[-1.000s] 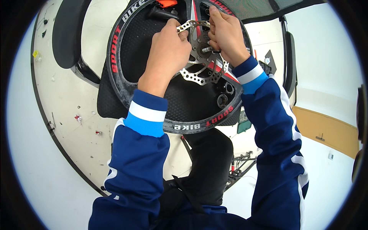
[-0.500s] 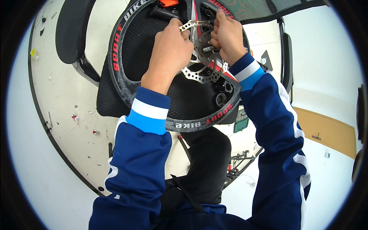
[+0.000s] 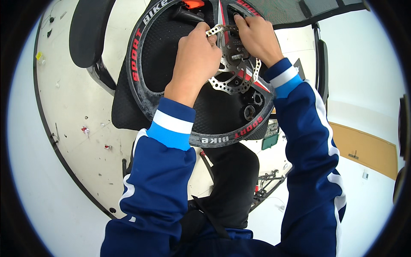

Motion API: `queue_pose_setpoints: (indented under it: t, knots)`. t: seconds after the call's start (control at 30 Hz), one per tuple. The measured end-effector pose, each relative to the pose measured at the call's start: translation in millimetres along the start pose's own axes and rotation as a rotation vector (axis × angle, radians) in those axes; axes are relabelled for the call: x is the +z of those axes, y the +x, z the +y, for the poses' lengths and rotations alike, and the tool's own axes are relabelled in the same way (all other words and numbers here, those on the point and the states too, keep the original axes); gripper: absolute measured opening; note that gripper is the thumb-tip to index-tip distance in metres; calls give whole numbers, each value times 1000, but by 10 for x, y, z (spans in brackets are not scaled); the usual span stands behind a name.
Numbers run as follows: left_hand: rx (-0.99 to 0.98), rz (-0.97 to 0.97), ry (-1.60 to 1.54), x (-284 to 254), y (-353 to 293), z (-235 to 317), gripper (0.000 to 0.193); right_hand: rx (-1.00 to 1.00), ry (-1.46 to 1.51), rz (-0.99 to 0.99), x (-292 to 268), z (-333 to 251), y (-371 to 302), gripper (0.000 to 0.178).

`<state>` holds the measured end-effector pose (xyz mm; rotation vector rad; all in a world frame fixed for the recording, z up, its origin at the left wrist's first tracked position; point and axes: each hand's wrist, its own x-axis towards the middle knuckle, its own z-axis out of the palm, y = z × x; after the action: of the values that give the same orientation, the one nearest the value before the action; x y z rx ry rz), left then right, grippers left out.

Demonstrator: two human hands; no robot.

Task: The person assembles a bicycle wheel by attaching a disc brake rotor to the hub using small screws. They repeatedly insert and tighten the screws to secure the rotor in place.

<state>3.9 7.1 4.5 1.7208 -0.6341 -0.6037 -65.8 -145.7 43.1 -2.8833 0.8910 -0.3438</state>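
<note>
A black spoked bicycle wheel (image 3: pixel 150 105) with red and white lettering lies flat, with a silver perforated brake disc (image 3: pixel 231 88) at its hub. The bare threaded axle end (image 3: pixel 236 56) sticks up from the middle. My left hand (image 3: pixel 196 64) is closed on the disc's upper left edge, fingers partly hidden behind it. My right hand (image 3: pixel 260 39) reaches over the wheel's upper right, fingers bent down by small dark parts in the gap between spokes. What its fingertips hold, if anything, I cannot make out.
The wheel rests on a black textured chair seat (image 3: pixel 120 109) with an armrest (image 3: pixel 87 38) at left. Ring-shaped parts (image 3: pixel 249 112) lie inside the wheel at lower right; a black grip-like piece (image 3: pixel 188 16) lies at the top. Bits of litter (image 3: pixel 85 130) dot the floor.
My right hand has moved from beside the hub up to the small parts at the upper right, its fingers stretching further in. My left hand keeps its grip on the disc.
</note>
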Motion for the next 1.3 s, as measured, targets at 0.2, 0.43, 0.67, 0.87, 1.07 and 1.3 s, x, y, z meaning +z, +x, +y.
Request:
queue_pose_setpoints:
  t: [0.2, 0.43, 0.67, 0.87, 1.07, 1.3]
  knots:
    - [9, 68, 6, 94, -9, -56, 21, -186, -129, 67, 129, 99, -5, 46]
    - [49, 81, -32, 83, -53, -33, 24, -265, -134, 42, 40, 46, -26, 44]
    - [40, 53, -3, 61, -81, 3, 23, -347, -126, 10, 59, 67, 3, 38]
    - [97, 95, -69, 64, 66, -122, 26, -648, -181, -165, 29, -140, 136, 25]
    - [112, 91, 0, 53, -14, -96, 28, -467, 121, -303, -231, -163, 197, 31]
    - [73, 61, -21, 54, -17, -26, 29, 280, 1044, -278, -258, -21, 63, 43]
